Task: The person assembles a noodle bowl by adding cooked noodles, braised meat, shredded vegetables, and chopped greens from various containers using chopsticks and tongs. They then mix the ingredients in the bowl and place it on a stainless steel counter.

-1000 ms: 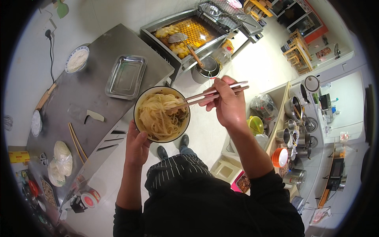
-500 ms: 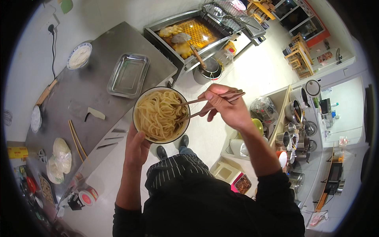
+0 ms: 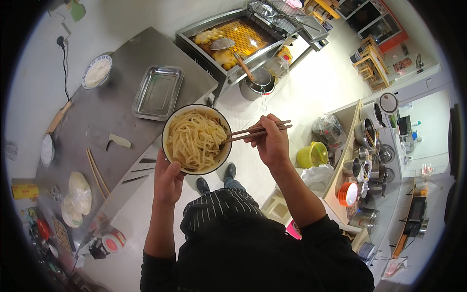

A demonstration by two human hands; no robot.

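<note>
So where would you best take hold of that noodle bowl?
Probably by the near-left edge of the bowl, coming from the left, as the left hand does: its round top is open, and the chopsticks enter from the right.

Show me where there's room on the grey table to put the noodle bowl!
On the grey table, one bare patch lies between the steel tray and the bowl of white powder; another runs from the tray to the table's far corner. It's crowded at the lower left, around the plastic bags.
</note>
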